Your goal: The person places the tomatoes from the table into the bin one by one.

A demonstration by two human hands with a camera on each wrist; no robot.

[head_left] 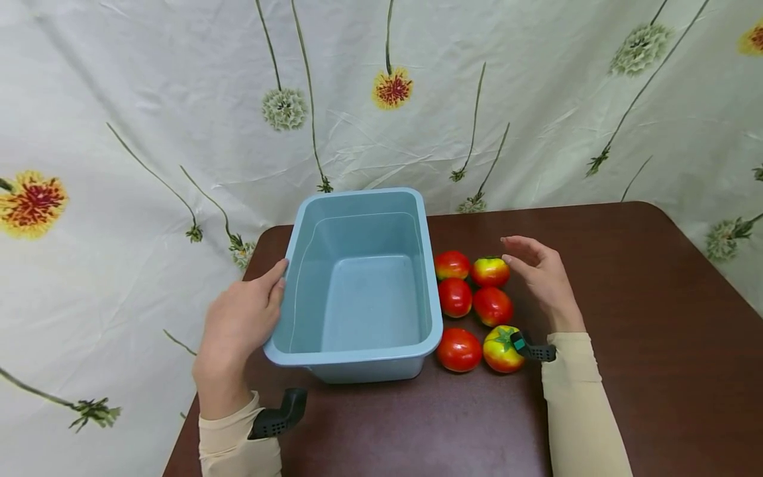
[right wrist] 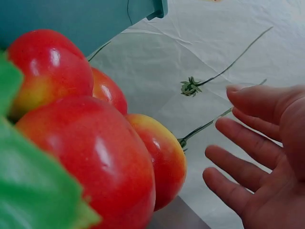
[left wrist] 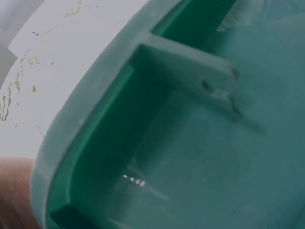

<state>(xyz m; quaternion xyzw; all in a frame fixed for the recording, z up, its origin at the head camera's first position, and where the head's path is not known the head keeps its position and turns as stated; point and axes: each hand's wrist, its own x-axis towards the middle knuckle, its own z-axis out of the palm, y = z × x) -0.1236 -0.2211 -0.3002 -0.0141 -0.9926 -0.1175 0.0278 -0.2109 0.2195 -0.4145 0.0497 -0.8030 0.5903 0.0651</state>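
Note:
An empty light blue plastic tub (head_left: pixel 357 196) stands on the dark brown table (head_left: pixel 656 298). My left hand (head_left: pixel 262 298) holds its left side, thumb lying on the rim; the other fingers are hidden behind the wall. The left wrist view shows only the underside of the tub rim (left wrist: pixel 95 124) and a bit of skin (left wrist: pixel 14 191). Several red and yellow-red tomatoes (head_left: pixel 473 308) lie in two rows just right of the tub. My right hand (head_left: pixel 524 255) hovers with relaxed fingers beside the rear right tomato (head_left: pixel 490 271), touching nothing. In the right wrist view the tomatoes (right wrist: pixel 95 162) fill the left and the spread fingers (right wrist: pixel 238 171) the right.
A white cloth backdrop (head_left: pixel 179 99) printed with flowers hangs behind and left of the table. Bare table lies to the right of the tomatoes and in front of the tub. The tub's left side is close to the table's left edge.

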